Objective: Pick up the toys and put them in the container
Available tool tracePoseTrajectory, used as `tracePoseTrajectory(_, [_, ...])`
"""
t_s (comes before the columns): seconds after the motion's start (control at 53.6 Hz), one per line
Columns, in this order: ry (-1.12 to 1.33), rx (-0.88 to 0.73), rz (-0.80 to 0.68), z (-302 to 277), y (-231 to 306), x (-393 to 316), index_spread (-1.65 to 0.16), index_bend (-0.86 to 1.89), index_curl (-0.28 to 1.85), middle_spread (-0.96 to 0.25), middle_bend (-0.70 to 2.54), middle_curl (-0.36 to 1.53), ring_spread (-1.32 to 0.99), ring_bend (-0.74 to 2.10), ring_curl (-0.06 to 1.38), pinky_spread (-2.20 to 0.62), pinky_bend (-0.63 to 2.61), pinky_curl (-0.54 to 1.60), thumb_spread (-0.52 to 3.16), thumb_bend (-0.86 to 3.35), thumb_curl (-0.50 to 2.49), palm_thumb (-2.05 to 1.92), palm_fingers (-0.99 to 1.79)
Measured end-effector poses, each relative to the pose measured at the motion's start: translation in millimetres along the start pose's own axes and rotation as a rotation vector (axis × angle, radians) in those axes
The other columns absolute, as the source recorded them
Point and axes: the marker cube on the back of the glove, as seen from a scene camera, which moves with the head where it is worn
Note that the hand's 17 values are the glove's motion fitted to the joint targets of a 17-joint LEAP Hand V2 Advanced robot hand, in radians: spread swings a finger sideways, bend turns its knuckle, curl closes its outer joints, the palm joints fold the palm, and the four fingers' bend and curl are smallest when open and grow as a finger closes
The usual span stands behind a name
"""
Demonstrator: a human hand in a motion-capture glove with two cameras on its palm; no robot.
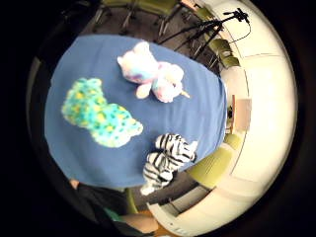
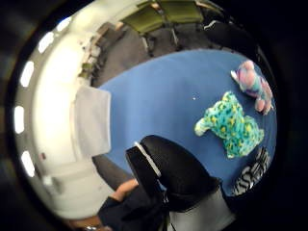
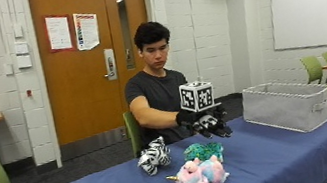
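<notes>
Plainly soft and light, all three stuffed toys on the blue-covered tabletop (image 3: 283, 156): no risk of breakage, easy to squash, best taken round the plump body rather than by a thin leg or horn. Nearest the gloved right hand (image 3: 208, 123): the teal plush toy with yellow spots (image 3: 203, 151), lying just below and slightly ahead of it. Beside that, toward the person, the black-and-white striped zebra plush (image 3: 154, 156), close to the tabletop's edge. Farther out, toward the outside camera, the pink, white and blue unicorn plush (image 3: 198, 174), lying on its side. Hovering above the tabletop, not touching any toy, with black-gloved fingers (image 3: 219, 130) hanging down, loosely spread and holding nothing. Well apart from the toys, at the far end of the tabletop: the grey fabric container (image 3: 285, 105), open-topped. Probably a straight reach down onto the teal toy first, judging by how close it sits.
</notes>
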Motion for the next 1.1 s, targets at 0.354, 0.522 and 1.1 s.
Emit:
tracePoseTrajectory(0.354, [-0.001, -0.071, 0.072, 85.6, 5.9, 31.4, -0.34, 0.34, 0.42, -0.2, 0.16, 0.3, -0.39, 0.16, 0.17, -0.12, 0.52, 0.34, 1.07, -0.07, 0.15, -0.09, 0.12])
tracePoseTrajectory(0.522, [-0.01, -0.018, 0.085, 91.1, 13.1, 35.9, -0.37, 0.69, 0.54, -0.22, 0.17, 0.28, -0.42, 0.18, 0.15, -0.13, 0.6, 0.36, 1.14, 0.01, 0.19, 0.05, 0.36])
tracePoseTrajectory(1.1, [-0.04, 0.055, -0.043, -17.6, -3.6, -37.3, -0.36, 0.24, 0.52, -0.38, 0.8, 0.55, -0.43, 1.13, 0.5, -0.43, 0.65, 0.36, 0.95, 0.17, 0.54, 0.58, 1.28])
